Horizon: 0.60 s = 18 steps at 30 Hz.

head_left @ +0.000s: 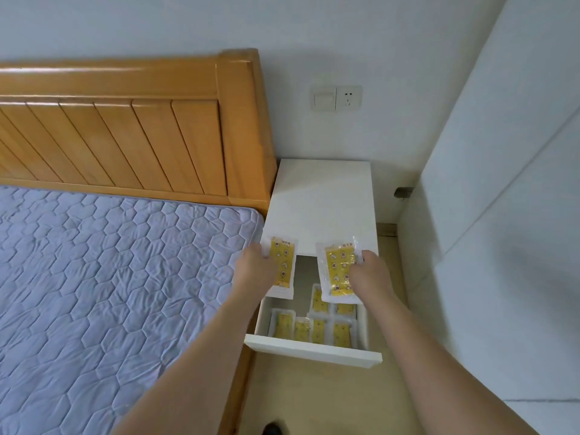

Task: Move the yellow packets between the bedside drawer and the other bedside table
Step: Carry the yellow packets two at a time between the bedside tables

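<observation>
A white bedside table (321, 199) stands in the corner with its drawer (314, 351) pulled out towards me. Several yellow packets (317, 329) in clear wrappers lie inside the drawer. My left hand (259, 268) holds one yellow packet (284, 265) by its left edge, above the drawer's left side. My right hand (367, 273) grips another yellow packet (337, 271) by its right edge, above the drawer's right side. Both held packets hang upright at the level of the table's front edge.
A wooden bed with a tall headboard (131, 133) and a quilted lilac mattress (110, 277) lies to the left, touching the table. A white wardrobe panel (502, 215) stands on the right. A wall switch and socket (336, 98) sit above the table.
</observation>
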Available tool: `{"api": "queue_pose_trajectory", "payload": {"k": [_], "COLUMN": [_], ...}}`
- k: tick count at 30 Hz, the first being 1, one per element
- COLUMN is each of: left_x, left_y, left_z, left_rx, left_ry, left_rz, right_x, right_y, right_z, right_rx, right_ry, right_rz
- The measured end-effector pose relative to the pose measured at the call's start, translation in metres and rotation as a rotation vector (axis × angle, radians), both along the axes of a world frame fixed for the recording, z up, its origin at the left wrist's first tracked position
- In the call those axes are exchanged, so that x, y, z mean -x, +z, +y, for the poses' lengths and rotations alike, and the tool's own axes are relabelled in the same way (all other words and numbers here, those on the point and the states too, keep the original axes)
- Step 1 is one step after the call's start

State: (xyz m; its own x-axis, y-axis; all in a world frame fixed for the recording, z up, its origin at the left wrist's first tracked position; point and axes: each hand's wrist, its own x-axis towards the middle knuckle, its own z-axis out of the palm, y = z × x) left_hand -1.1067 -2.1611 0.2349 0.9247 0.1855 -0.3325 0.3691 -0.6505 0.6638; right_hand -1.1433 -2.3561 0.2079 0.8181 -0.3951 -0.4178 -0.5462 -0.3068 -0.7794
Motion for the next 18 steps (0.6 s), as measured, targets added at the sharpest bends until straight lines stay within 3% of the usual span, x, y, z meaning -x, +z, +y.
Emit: {"api": "queue_pose_trajectory", "payload": {"k": [7, 11, 18], "left_x": [-0.074, -0.095, -0.129], "left_y": [-0.232, -0.335, -0.439], "left_z": [-0.015, -0.013, -0.014], "left_rx": [-0.08, -0.102, -0.055], "left_ry": [-0.047, -0.053, 0.0], "left_rz": [0.129, 0.16, 0.197], "right_x": [-0.078, -0.102, -0.123], "right_y": [-0.232, -0.345, -0.442], "right_z": [0.015, 0.03, 0.043], "right_rx": [0.068, 0.099, 0.22], "right_ry": [0.127, 0.185, 0.255], "right_rz": [0.068, 0.099, 0.15]}}
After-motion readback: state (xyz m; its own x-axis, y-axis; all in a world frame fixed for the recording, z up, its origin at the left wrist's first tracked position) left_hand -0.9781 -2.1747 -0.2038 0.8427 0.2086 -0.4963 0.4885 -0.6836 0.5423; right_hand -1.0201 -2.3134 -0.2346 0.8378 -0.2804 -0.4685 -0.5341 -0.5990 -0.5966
